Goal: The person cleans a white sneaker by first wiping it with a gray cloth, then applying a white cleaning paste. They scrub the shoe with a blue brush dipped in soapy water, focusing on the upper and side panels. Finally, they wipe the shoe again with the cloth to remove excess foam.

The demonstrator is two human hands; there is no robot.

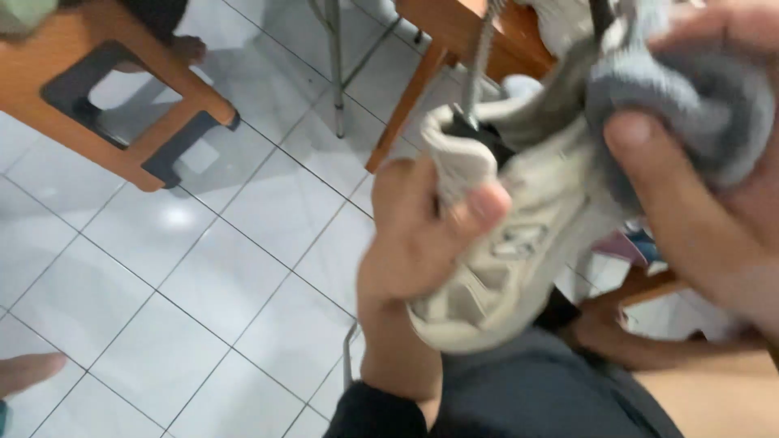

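The worn beige fabric sneaker [519, 235] is held in the air above the lap, sole edge toward the lower frame, heel opening turned up and left; it rests on no surface; its grey lace [479, 61] runs upward from the collar and out of the top of the frame.

The left hand [422, 243] grips the sneaker at the heel; the thumb lies across the outside of the heel collar, and the remaining fingers are curled behind the shoe, pressed against it; the left forearm rises from a dark sleeve [377, 410] at the lower edge of the frame.

The right hand [714, 219] is closed on a grey knitted cloth [682, 97]; the thumb presses the bunched cloth from below, and the cloth is in contact with the upper front part of the sneaker; the other right fingers are largely hidden by the cloth.

Below the sneaker lies dark grey trouser fabric [527, 389].

The white tiled floor [203, 268] fills the left half of the view; an orange wooden stool with dark grey fittings [122, 105] stands on it near the upper left corner; an orange wooden furniture leg [406, 109] slants down to the floor at the top centre, beside thin grey metal legs [334, 73].
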